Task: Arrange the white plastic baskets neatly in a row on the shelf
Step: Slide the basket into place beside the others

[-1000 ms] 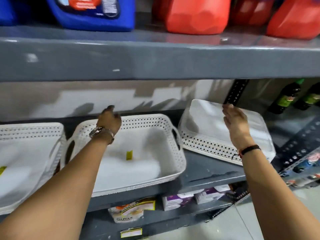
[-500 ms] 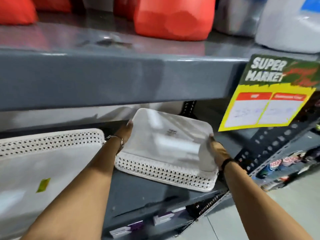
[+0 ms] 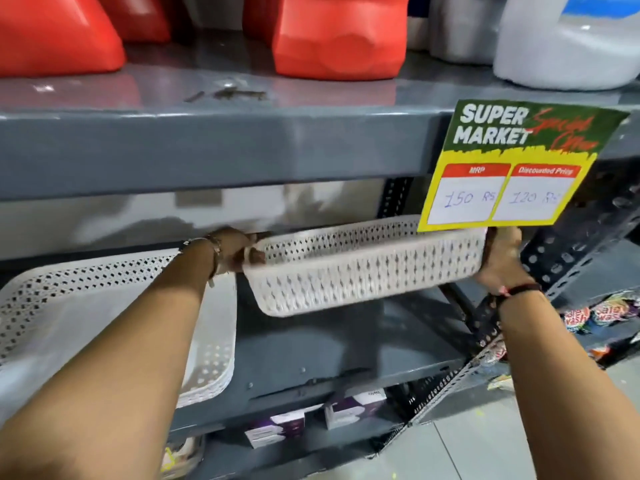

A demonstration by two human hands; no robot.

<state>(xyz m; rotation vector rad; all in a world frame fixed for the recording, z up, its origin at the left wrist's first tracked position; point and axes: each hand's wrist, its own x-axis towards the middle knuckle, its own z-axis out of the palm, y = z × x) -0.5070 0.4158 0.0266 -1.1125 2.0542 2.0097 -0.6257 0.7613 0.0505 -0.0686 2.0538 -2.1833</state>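
I hold a white perforated plastic basket (image 3: 363, 271) right side up in the air above the grey shelf (image 3: 329, 344). My left hand (image 3: 235, 251) grips its left end and my right hand (image 3: 500, 258) grips its right end. A second white basket (image 3: 104, 306) rests on the shelf to the left, partly hidden by my left forearm. A gap of bare shelf lies between the two baskets.
The upper shelf (image 3: 242, 147) hangs low overhead with red jugs (image 3: 339, 36) and a white jug (image 3: 568, 43) on it. A yellow price sign (image 3: 512, 168) hangs over the basket's right end. A perforated upright (image 3: 571, 258) stands at right. Purple boxes (image 3: 277, 427) sit below.
The basket was lying upside down and tilted on the shelf; both hands have taken its ends, turned it right side up and lifted it. The view has shifted right.
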